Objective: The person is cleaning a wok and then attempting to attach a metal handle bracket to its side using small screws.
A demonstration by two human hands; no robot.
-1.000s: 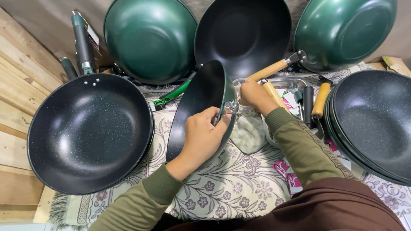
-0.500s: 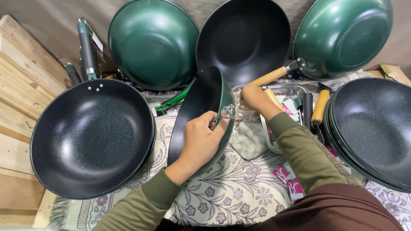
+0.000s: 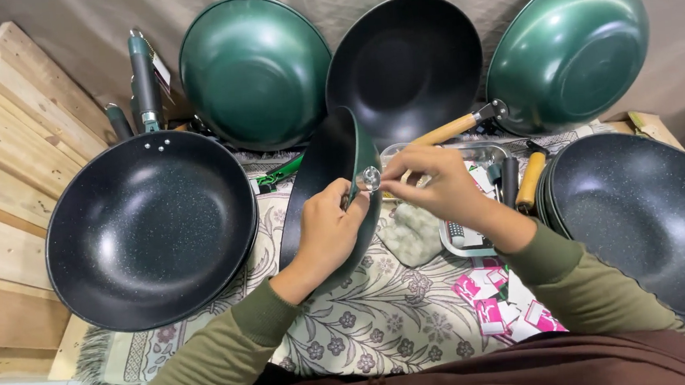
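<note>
My left hand point(image 3: 331, 228) grips the rim of a dark wok point(image 3: 318, 178) with a green outside, held on edge over the floral cloth point(image 3: 378, 313). A small shiny metal fitting point(image 3: 371, 178) sits at the wok's rim. The fingertips of my right hand point(image 3: 434, 186) pinch that fitting. Both forearms wear olive sleeves.
A large black speckled wok point(image 3: 151, 227) lies at left, a stack of black woks point(image 3: 651, 223) at right. Two green woks point(image 3: 256, 69) point(image 3: 569, 49) and a black one point(image 3: 404, 65) lean against the back wall. Wooden boards point(image 3: 1, 164) stand at far left. Wooden handles point(image 3: 531, 180), a tray point(image 3: 458, 236) and pink-white cards point(image 3: 493, 303) lie nearby.
My right hand has moved left, from beside the wooden handle onto the metal fitting at the wok's rim. The left hand still holds the wok on edge.
</note>
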